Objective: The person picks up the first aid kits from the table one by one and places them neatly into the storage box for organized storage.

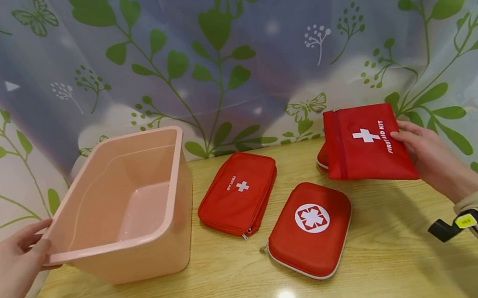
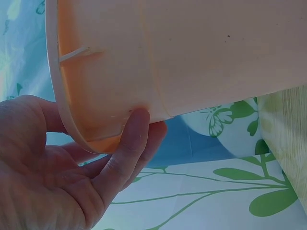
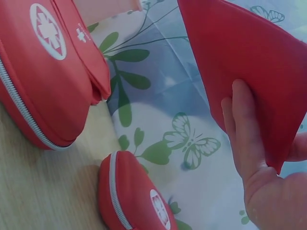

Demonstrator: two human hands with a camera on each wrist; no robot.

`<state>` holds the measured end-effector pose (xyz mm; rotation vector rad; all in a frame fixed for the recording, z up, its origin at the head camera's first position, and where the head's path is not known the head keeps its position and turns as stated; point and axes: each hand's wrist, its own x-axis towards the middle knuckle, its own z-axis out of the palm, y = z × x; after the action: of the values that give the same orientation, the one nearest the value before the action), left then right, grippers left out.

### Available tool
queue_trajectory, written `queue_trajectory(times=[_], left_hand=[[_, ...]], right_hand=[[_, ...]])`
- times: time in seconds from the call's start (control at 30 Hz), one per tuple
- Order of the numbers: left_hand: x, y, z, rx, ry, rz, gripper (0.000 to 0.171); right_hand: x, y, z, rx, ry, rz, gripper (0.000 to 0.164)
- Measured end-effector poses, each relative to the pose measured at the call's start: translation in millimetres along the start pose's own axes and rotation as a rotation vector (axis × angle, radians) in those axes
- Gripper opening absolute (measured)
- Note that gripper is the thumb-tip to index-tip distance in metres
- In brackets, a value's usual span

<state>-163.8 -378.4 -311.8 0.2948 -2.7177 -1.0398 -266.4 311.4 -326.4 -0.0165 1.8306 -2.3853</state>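
Lower left, my left hand (image 1: 15,256) grips the rim of a peach tub (image 1: 145,262); mid-frame, a flat red case (image 1: 238,192) and a rounded one (image 1: 313,245) lie between; at right, my right hand (image 1: 434,157) pinches a raised red pouch (image 1: 371,158), the tub well to its left.

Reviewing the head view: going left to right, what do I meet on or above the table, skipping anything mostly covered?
Pink tub → soft red case → hard red case → raised red pouch.
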Motion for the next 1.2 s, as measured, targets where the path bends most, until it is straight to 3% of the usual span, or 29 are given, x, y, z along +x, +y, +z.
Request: queue_trajectory(times=[0.5,0.8,1.0,1.2], left_hand=[[-0.6,-1.9,-0.7,-0.003,0.000,0.018,0.049],[0.1,-2.0,0.5,-0.006,0.005,0.024,0.049],[0.1,-2.8,0.5,0.012,0.005,0.020,0.049],[0.8,-3.0,-1.2,0.033,0.001,0.020,0.049]], right_hand=[[4.6,-15.2,15.6,-0.003,0.018,-0.007,0.081],[6.4,-22.3,27.1,-0.019,0.015,-0.021,0.079],[7.1,-25.9,35.6,0.004,-0.035,-0.067,0.073],[7.7,-27.3,43.4,0.010,-0.020,-0.057,0.074]])
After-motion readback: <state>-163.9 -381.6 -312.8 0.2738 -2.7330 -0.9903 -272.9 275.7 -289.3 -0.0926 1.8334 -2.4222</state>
